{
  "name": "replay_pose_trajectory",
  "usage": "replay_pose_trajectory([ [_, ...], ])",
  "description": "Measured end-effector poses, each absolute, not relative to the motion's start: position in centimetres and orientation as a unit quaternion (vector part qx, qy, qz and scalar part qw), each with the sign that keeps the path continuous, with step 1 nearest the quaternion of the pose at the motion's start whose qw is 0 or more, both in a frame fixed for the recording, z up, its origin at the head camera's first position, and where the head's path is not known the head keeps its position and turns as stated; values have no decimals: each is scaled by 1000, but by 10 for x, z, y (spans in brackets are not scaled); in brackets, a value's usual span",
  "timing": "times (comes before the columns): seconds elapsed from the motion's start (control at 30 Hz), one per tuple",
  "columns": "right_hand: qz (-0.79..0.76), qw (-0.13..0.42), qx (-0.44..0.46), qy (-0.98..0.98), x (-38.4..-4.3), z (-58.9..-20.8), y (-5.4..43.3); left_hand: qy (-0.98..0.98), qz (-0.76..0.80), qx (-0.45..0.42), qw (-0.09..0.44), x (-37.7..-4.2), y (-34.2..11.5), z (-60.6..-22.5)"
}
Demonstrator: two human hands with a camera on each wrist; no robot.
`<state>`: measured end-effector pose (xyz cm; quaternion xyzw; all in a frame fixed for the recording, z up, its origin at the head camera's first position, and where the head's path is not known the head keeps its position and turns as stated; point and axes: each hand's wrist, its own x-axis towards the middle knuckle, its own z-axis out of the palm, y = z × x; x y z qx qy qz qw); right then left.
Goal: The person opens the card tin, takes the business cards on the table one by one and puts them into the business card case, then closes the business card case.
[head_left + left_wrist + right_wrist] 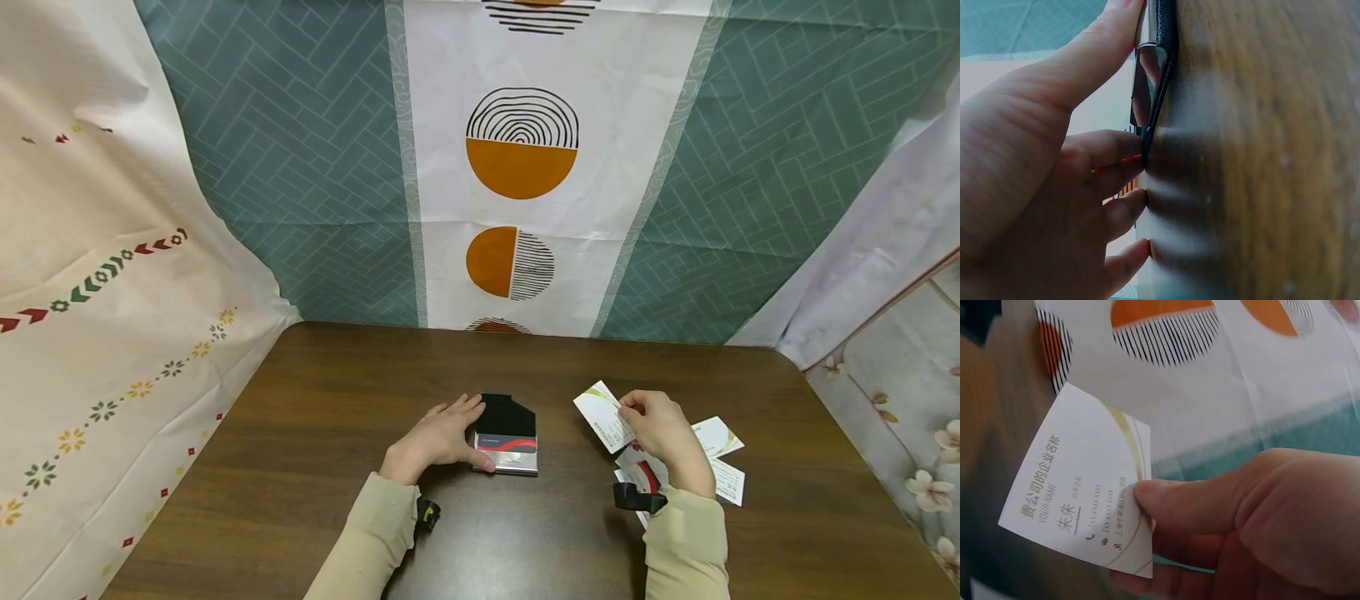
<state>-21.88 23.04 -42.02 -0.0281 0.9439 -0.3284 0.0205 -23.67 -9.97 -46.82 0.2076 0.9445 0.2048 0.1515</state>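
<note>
Left hand (441,435), fingers spread, touches the card case (510,419), apparently steadying it; right hand (665,432), nearer the counter's (360,375) right edge, pinches a white card (600,417) by its margin.

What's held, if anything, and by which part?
Right hand pinches a white rectangular card with a gold curve, by the edge beside its contact lines. Left hand touches an open black-and-silver card case at its left side.

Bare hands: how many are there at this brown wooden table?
2. The left hand touches the left side of an open black-and-silver card case; the right hand, farther right, pinches a white rectangular card. No others show.
</note>
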Motion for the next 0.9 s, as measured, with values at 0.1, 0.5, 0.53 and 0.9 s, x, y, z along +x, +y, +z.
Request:
replay_pose_trajectory([
  [0.1, -335, 20, -47, 941, -224, -421, 215, 945, 204, 207, 152, -236, -100, -468],
  [0.5, -320, -13, -140, 937, -244, -435, 160, 945, 200, 214, 147, -238, -99, -470],
  [0.53, -320, -16, -145, 936, -245, -435, 156, 945, 200, 213, 147, -238, -99, -470],
  [0.9, -322, -22, -168, 931, -244, -437, 131, 946, 201, 210, 146, -238, -100, -470],
])
